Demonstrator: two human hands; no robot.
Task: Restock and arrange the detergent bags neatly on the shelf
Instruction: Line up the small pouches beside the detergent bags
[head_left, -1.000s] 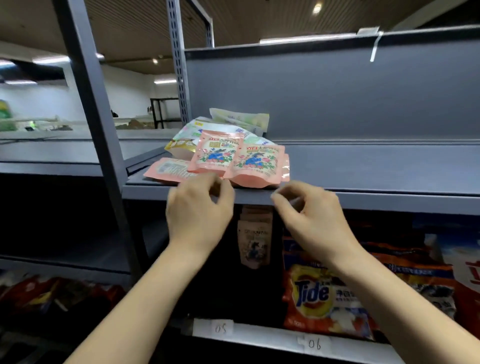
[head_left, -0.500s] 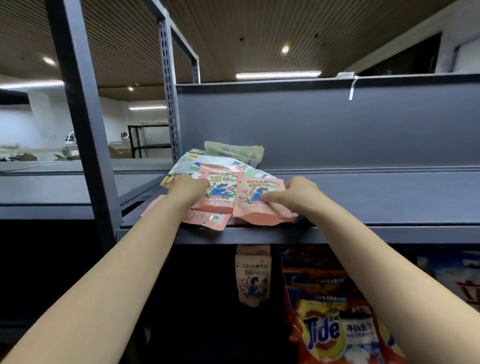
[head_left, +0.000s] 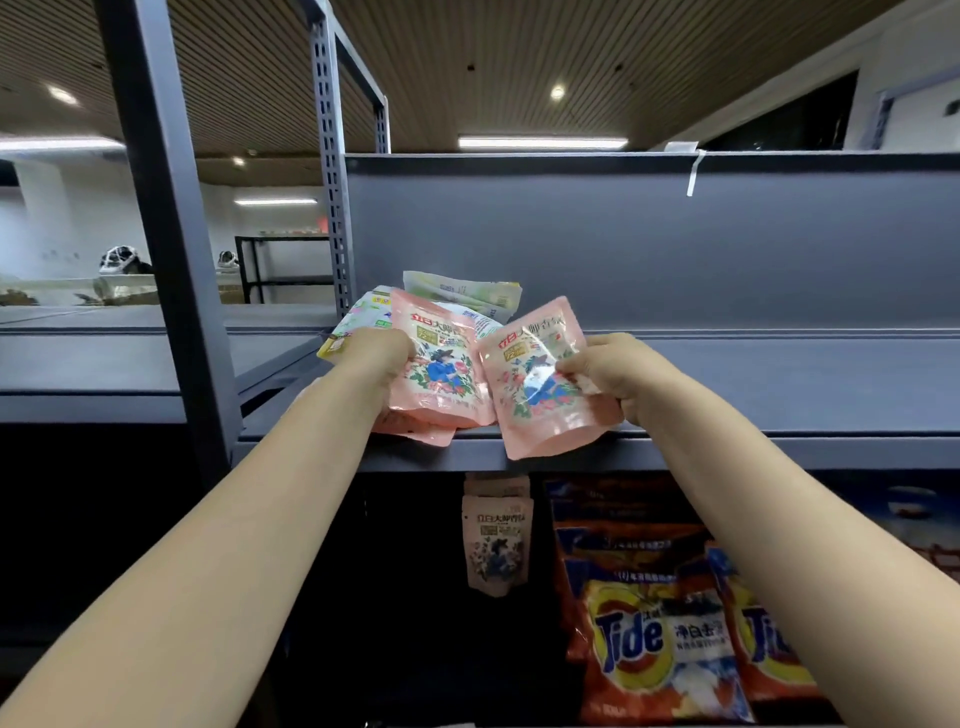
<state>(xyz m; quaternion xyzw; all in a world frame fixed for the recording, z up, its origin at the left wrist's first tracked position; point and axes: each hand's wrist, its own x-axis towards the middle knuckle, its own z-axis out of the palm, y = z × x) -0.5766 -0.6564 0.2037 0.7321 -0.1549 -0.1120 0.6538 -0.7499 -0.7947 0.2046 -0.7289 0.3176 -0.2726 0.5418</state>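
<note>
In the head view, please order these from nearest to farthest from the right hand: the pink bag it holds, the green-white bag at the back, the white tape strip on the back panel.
1. Pink bag, in the right hand's grip.
2. Green-white bag, up-left, behind the pile.
3. White tape strip, high on the back panel.

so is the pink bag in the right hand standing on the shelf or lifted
Lifted and tilted. The right hand pinches the pink bag by its side, and its bottom corner hangs past the front edge of the shelf.
</note>
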